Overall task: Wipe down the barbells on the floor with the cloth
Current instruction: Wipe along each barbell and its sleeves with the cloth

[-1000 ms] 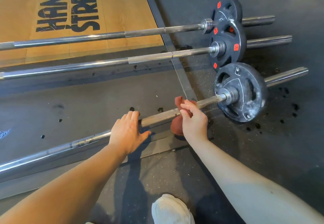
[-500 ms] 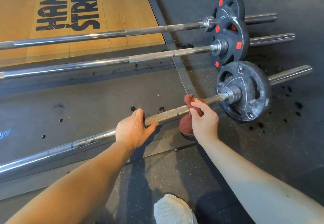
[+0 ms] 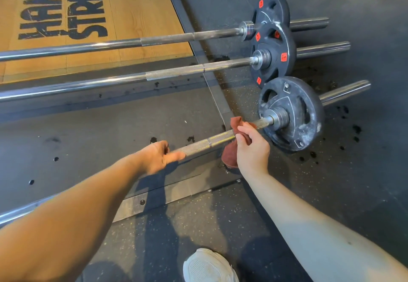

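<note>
Floor: dark rubber gym floor (image 3: 220, 226) beside a wooden platform (image 3: 136, 6); three barbells lie side by side.
Nearest barbell (image 3: 198, 146): runs from lower left to a chalk-dusted plate (image 3: 306, 114) on the right.
Left hand (image 3: 154, 157): fingers curled over the knurled shaft, thumb lying along it, steadying it.
Right hand (image 3: 251, 147): pinches the reddish cloth (image 3: 229, 156) around the shaft.
Change: over the last second the cloth has slid along the shaft, closer to the plate's collar.
Meaning: this end of the nearest bar looks nearly wiped.
Middle barbell (image 3: 176, 73) and far barbell (image 3: 167, 38): neither hand is on them.
</note>
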Demonstrator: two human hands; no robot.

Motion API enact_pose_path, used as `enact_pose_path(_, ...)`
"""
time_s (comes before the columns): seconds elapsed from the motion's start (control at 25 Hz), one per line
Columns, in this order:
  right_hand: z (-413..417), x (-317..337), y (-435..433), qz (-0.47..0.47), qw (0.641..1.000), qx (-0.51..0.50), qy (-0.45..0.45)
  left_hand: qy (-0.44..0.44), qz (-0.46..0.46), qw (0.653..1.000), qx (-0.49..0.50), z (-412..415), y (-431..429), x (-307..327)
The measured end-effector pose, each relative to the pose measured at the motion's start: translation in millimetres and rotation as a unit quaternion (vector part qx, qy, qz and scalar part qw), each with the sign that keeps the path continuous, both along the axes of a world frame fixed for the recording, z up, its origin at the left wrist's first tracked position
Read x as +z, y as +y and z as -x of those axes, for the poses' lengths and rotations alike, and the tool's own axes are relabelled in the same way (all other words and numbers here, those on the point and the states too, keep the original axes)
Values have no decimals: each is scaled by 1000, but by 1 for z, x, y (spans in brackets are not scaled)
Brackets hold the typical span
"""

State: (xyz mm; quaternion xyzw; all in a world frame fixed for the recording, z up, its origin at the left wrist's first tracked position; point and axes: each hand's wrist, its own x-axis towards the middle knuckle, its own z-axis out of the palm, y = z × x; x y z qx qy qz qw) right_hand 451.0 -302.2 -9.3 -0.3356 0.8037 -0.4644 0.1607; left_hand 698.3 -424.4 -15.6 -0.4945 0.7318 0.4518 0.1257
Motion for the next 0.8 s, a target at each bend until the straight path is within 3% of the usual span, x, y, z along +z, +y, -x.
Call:
enact_pose_path(0.08,17,-3,-3,-12,999,-13,44,48,-146,988,-12,-2,-13,7)
enact_pose_path(0.16,39,-7,-9,-50,995,-6,82,57,-193,979,-28,-3,-15,10)
enact_pose_path(0.28,26,-16,-17,-65,989,36,127,43,-111,993,6,-3,-6,8)
enact_pose_path(0.36,-28,-24,-15,-34,978,127,160,32,-6,999,39,-3,2,8)
enact_pose_path(0.44,-72,-29,-6,15,954,240,181,23,133,988,75,-6,12,8)
enact_pose_path(0.56,-37,-30,-10,36,929,335,154,63,274,956,87,-13,33,0)
enact_pose_path(0.64,9,-25,-8,-9,947,295,125,80,317,941,81,-19,44,-9)
enact_pose_path(0.8,61,-19,-11,-47,990,109,71,66,314,938,134,-14,45,-11)
